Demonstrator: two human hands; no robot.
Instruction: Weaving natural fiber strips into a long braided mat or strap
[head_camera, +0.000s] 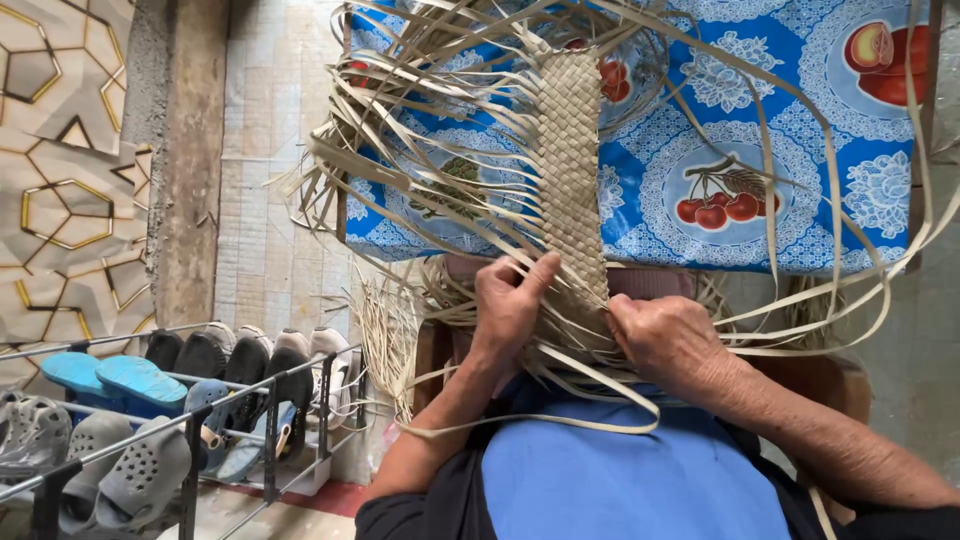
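Note:
A long woven band of pale palm-leaf strips (570, 150) runs away from me over a blue cloth with fruit prints (810, 150). Many loose strips (420, 170) fan out from both sides of the band. My left hand (510, 300) pinches strips at the band's near left edge, thumb up against the weave. My right hand (668, 338) grips the near right edge and a bundle of strips beneath it. The band's near end is hidden under both hands, above my blue top.
A metal shoe rack (190, 430) with several sandals and clogs stands at the lower left. A patterned wall (60, 150) and a tiled floor (270, 200) lie beyond it. More dry strips hang in a bundle (385, 340) beside my left arm.

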